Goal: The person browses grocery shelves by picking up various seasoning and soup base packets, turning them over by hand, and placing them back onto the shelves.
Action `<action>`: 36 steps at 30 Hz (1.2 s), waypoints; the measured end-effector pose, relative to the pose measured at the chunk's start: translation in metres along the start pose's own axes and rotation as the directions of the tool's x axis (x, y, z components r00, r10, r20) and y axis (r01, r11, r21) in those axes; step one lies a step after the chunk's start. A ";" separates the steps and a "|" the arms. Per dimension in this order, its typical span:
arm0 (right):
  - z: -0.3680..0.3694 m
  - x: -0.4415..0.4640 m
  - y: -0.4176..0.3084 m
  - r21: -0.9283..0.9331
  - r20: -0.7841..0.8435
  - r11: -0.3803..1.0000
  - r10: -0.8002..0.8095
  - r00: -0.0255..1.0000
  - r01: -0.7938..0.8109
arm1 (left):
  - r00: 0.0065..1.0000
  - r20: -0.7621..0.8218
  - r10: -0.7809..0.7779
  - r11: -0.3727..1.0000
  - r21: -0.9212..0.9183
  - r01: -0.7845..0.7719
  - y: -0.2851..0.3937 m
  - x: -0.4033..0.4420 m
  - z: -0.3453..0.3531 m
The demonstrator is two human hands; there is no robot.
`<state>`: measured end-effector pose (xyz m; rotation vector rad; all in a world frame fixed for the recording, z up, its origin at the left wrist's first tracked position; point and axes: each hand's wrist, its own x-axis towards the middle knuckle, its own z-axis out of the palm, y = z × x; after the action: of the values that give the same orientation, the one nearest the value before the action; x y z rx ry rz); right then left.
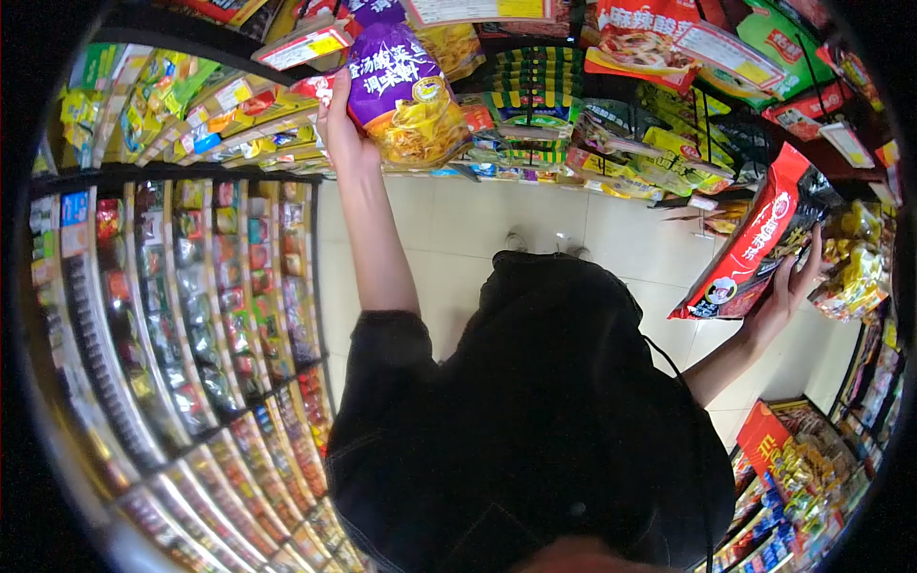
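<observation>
My left hand point(346, 124) is raised to the hanging rack in front of me. Its fingers are closed on the left edge of a purple and yellow seasoning packet point(406, 100) with white Chinese lettering; part of the fingers is hidden behind the packet. A second purple packet point(377, 11) hangs just beyond it. Off to the right, my right hand point(793, 277) grips a large red and black seasoning packet point(750, 244) from its right side, holding it tilted in the air. Close to that hand are yellow and silver packets point(855, 272).
Racks of hanging packets point(535, 86) with price tags point(306, 46) stretch across the front. Tall shelves of small packets point(191, 306) stand at the left. A red display box point(764, 444) with packets is at lower right. Pale floor tiles point(439, 215) lie below.
</observation>
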<state>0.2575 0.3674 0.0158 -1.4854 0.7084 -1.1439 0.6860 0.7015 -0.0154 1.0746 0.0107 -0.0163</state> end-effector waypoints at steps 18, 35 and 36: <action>-0.012 -0.006 0.020 -0.033 -0.075 0.996 0.082 0.994 -0.085 | 0.996 -0.070 -0.052 0.990 0.128 0.061 0.039 0.012 0.020; -0.016 0.002 0.033 0.007 -0.005 0.993 0.119 0.993 -0.119 | 0.990 0.033 0.137 0.968 0.209 -0.141 0.046 0.006 0.030; -0.015 0.002 0.032 0.016 -0.007 0.992 0.122 0.992 -0.122 | 0.993 0.006 0.121 0.973 0.199 -0.120 0.046 0.014 0.028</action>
<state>0.2493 0.3524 -0.0154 -1.4050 0.7837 -1.0606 0.7004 0.6991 0.0381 1.2742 -0.0516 0.0970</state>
